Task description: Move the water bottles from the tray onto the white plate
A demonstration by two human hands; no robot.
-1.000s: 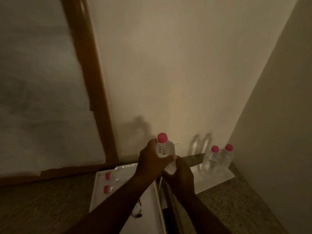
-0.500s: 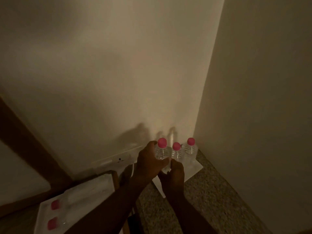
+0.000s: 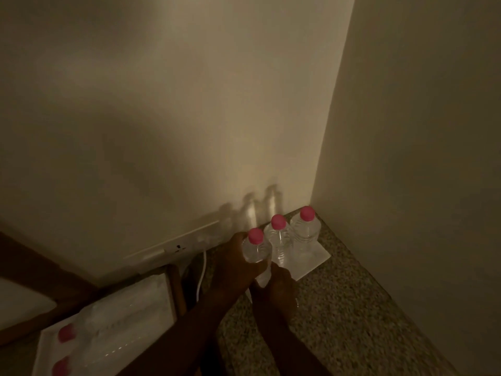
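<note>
Both hands hold one upright water bottle (image 3: 254,249) right of centre in the frame: the left hand (image 3: 234,263) wraps its fingers around the body, the right hand (image 3: 279,283) cups the base. It hangs over the white plate's (image 3: 311,263) near-left edge, just beside two standing bottles (image 3: 291,234); two more lie on the tray (image 3: 43,346) at lower left.

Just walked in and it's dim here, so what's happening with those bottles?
A person is moving pink-capped bottles from the tray to the white plate in the corner. Both hands, left and right, hold one upright bottle at the plate's near edge. Two bottles already stand on the plate. Two more lie on the tray.
</note>
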